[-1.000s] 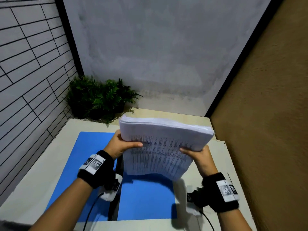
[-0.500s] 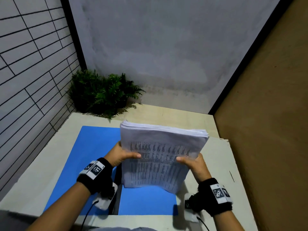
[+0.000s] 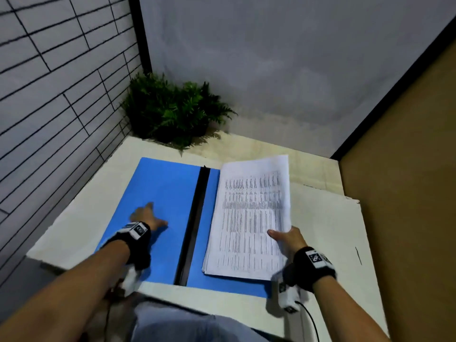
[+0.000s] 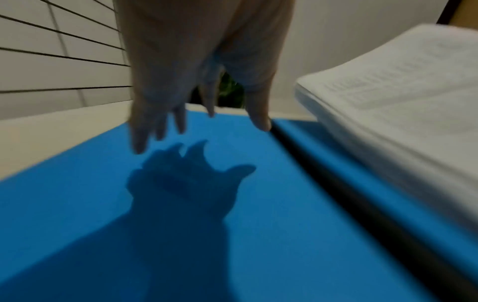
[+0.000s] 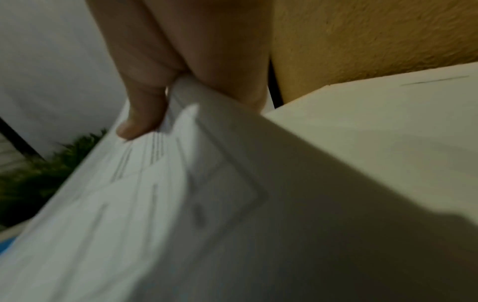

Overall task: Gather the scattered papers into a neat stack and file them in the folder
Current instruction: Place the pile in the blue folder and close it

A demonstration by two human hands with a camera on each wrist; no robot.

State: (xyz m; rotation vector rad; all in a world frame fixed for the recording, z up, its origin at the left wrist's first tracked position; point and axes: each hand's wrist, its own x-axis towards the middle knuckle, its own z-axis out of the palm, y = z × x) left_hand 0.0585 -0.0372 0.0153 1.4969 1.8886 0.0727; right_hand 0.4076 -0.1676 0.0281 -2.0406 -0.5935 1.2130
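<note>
We see an open blue folder [image 3: 162,193] lying flat on a pale table [image 3: 328,230], a black spine down its middle, with a thick stack of printed papers [image 3: 251,218] over its right half. Our right hand [image 3: 287,240] pinches the stack's near right edge, thumb on top (the sheets tilt up on that side). Our left hand [image 3: 146,217], fingers spread and holding nothing, hovers over the folder's left half; a fern [image 3: 172,112] sits in the far corner.

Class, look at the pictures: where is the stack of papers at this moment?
In the head view the stack of papers lies over the right half of the open blue folder, right of its black spine, its right edge held by the right hand.
</note>
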